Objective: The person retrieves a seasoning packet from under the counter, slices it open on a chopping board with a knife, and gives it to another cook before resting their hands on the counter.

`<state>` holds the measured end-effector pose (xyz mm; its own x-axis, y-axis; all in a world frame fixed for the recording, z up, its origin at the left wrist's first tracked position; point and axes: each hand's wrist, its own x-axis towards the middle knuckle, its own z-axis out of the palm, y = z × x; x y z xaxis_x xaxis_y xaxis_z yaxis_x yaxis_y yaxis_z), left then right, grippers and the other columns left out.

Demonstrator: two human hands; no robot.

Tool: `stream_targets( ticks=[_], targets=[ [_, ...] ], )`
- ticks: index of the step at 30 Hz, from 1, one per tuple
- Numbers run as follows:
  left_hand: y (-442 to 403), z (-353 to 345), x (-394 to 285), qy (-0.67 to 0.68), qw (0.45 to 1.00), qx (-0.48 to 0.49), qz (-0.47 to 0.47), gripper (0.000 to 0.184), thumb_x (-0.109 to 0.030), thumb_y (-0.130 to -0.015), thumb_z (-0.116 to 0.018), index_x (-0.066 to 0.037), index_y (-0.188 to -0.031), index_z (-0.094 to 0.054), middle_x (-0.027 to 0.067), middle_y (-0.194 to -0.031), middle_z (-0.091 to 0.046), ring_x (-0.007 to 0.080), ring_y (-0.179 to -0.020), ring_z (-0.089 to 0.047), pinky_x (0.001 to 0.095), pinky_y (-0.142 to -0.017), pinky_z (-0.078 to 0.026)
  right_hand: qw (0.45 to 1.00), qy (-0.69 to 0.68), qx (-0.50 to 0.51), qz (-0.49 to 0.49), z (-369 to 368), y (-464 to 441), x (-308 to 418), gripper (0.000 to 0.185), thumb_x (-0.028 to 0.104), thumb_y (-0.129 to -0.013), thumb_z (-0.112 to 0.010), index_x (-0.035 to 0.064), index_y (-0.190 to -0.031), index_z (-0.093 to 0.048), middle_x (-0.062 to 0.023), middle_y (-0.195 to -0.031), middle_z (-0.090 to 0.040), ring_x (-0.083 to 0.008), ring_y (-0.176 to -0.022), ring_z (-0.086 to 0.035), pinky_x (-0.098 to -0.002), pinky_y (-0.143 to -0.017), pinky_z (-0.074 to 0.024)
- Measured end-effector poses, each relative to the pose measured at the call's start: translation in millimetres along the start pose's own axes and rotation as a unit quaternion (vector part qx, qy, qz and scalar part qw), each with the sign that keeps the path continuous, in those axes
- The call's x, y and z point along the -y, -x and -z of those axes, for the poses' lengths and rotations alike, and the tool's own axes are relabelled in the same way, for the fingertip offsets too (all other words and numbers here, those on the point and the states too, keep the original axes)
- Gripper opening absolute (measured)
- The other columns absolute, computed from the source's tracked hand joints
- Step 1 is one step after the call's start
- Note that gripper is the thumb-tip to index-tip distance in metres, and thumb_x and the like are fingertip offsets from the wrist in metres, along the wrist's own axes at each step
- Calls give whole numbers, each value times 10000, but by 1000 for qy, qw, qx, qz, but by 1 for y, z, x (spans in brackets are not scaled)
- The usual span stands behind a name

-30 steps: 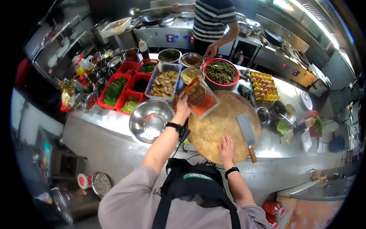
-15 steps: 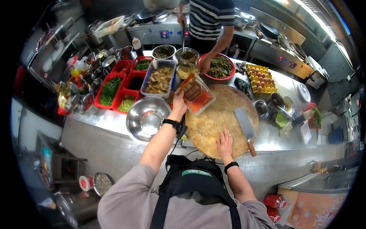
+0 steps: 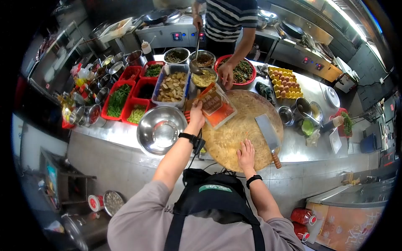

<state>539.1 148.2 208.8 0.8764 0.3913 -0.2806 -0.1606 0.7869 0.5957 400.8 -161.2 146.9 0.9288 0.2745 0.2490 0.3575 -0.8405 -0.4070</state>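
Observation:
My left hand [image 3: 197, 113] grips the left edge of a red and orange food packet [image 3: 222, 113] with a clear border, tilted over the left side of a round wooden chopping board [image 3: 224, 144]. Fingers stretched out, my right hand [image 3: 246, 155] lies flat on the board's near part and holds nothing. To its right, a cleaver [image 3: 267, 130] rests on the board, its wooden handle reaching past the near edge. A bare steel mixing bowl [image 3: 146, 130] stands left of my left forearm.
Across the counter, a co-worker in a striped shirt [image 3: 226, 21] holds a ladle [image 3: 195, 67] over a bowl of yellowish food [image 3: 204, 78]. Red bins of cut vegetables [image 3: 119, 101] and a tub of sliced food [image 3: 172, 85] stand left. Eggs in a yellow tray [image 3: 285, 83] sit right.
The co-worker's ladle has moved from the bowl of dark sauce to the one with yellowish food. My hands and the packet stay nearly in place; the view has shifted slightly.

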Motion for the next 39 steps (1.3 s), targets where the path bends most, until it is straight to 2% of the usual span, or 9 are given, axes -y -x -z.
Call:
stream_targets(
  ticks=[14, 17, 20, 23, 25, 32, 35, 37, 39],
  targets=[
    [1, -6, -11, -9, 999, 36, 3, 334, -124, -1115, -436, -33, -1436, -442, 135, -1410, -548, 294, -1242, -586, 433, -1056, -499, 1000, 5, -11, 12, 2, 0, 1, 444, 232, -963, -623, 50, -1364, -569, -183, -1540, -452, -394, -1462, -368, -529, -1206, -293],
    [2, -15, -21, -15, 999, 29, 10, 341, -131, -1119, -428, -41, -1447, -431, 134, -1413, -545, 292, -1248, -582, 434, -1052, -500, 1000, 10, 1, 5, 2, 0, 2, 443, 230, -962, -621, 62, -1367, -563, -173, -1549, -441, -384, -1470, -355, -525, -1211, -286],
    [-7, -27, -23, -27, 999, -22, 13, 345, -135, -1123, -418, -49, -1457, -428, 120, -1407, -550, 290, -1256, -575, 442, -1057, -496, 1000, 9, 5, 3, 2, -2, 2, 447, 235, -963, -619, 71, -1374, -560, -165, -1560, -433, -378, -1477, -348, -522, -1217, -281],
    [-26, -19, -16, 1, 999, 32, 3, 364, -147, -1126, -416, -80, -1483, -416, 104, -1424, -545, 291, -1268, -567, 452, -1060, -497, 1000, 12, 7, 0, 1, 0, 1, 459, 242, -967, -618, 72, -1389, -557, -164, -1572, -426, -377, -1483, -343, -520, -1222, -276],
    [-24, -29, -17, -1, 999, -29, 19, 376, -155, -1127, -418, -103, -1499, -406, 98, -1452, -527, 296, -1272, -565, 467, -1065, -499, 1000, 15, 6, -1, 0, 0, 0, 466, 244, -971, -617, 71, -1399, -555, -166, -1579, -422, -377, -1487, -339, -518, -1226, -273],
    [-44, -11, 21, 93, 993, -66, 43, 417, -146, -1127, -410, -108, -1540, -364, 111, -1497, -489, 310, -1318, -539, 479, -1086, -499, 1000, 15, -2, 6, 2, 0, 2, 472, 233, -963, -628, 61, -1397, -562, -175, -1561, -445, -384, -1470, -364, -511, -1216, -291],
    [-49, -4, 33, 110, 992, -27, 57, 450, -137, -1121, -431, -109, -1560, -341, 126, -1508, -476, 306, -1332, -529, 476, -1094, -500, 1000, 19, -18, 10, 0, 1, 2, 466, 216, -946, -643, 60, -1379, -575, -174, -1548, -458, -385, -1453, -386, -507, -1202, -310],
    [-41, -13, 32, 95, 995, -15, 40, 398, -166, -1127, -415, -18, -1494, -364, 146, -1469, -512, 331, -1313, -537, 500, -1134, -472, 1000, 18, -22, 7, -1, 0, 4, 466, 216, -946, -643, 60, -1380, -575, -173, -1548, -458, -385, -1453, -387, -506, -1204, -309],
    [-37, -22, 29, 84, 996, 2, 31, 424, -136, -1117, -436, -53, -1525, -354, 142, -1483, -497, 311, -1322, -532, 490, -1114, -487, 1000, 13, -17, 1, 1, 0, 3, 466, 215, -948, -643, 62, -1383, -576, -172, -1552, -455, -384, -1454, -387, -505, -1208, -304]
  ],
)
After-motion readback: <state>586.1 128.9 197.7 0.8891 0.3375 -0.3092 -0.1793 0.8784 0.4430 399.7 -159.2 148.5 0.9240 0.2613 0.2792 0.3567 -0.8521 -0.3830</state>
